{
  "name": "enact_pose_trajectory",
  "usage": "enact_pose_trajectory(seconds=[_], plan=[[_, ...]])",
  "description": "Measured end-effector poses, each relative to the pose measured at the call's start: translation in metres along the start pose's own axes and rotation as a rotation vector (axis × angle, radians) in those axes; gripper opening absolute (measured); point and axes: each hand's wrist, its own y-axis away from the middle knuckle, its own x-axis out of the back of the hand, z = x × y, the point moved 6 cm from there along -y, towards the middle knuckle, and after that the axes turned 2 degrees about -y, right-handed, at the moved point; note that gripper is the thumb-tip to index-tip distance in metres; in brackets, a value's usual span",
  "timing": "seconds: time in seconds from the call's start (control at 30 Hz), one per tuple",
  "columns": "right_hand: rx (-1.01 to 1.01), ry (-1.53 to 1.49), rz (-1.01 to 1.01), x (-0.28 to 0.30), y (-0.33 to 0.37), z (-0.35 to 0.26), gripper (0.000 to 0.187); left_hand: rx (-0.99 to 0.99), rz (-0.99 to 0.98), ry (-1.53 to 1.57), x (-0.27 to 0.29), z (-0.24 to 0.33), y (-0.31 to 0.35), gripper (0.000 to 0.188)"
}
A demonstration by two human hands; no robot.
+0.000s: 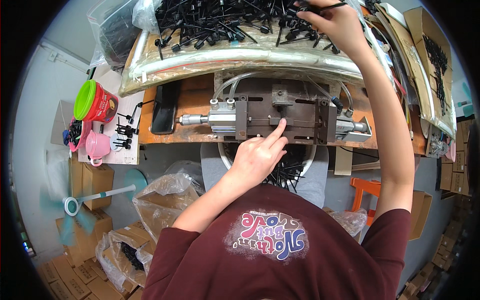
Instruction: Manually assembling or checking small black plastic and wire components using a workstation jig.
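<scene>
My left hand (pixel 259 156) reaches over the metal clamping fixture (pixel 260 112), its index finger stretched out with the tip on a small dark part (pixel 281 120) at the fixture's middle. Its other fingers are loosely bent, and nothing shows in the palm. At the far right of the heap, my right hand (pixel 337 25) pinches a black part with a thin rod (pixel 327 7) that points right. Below its fingers spreads a big heap of similar black rod parts (pixel 215 22) on a plastic-covered tray (pixel 240 59). Air cylinders (pixel 221 119) flank the fixture.
A dark phone (pixel 165 108) lies left of the fixture. Beyond it stand a green-rimmed red bucket (pixel 102 102) and a pink cup (pixel 97 145). A container of black rods (pixel 287 172) sits at my lap. Clear hoses (pixel 227 86) arch behind the fixture. Cartons (pixel 97 180) stand low left.
</scene>
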Motion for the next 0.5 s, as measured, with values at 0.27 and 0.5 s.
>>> enact_pose_trajectory(seconds=[0.27,0.5], plan=[[-0.320,-0.592,0.107,0.014,0.030,0.018,0.025,0.106,0.110,0.464,0.056,0.013,-0.011,0.049],[-0.282,-0.721,0.032,-0.004,0.106,-0.045,0.021,0.137,0.339,0.778,0.092,0.000,-0.048,0.053]])
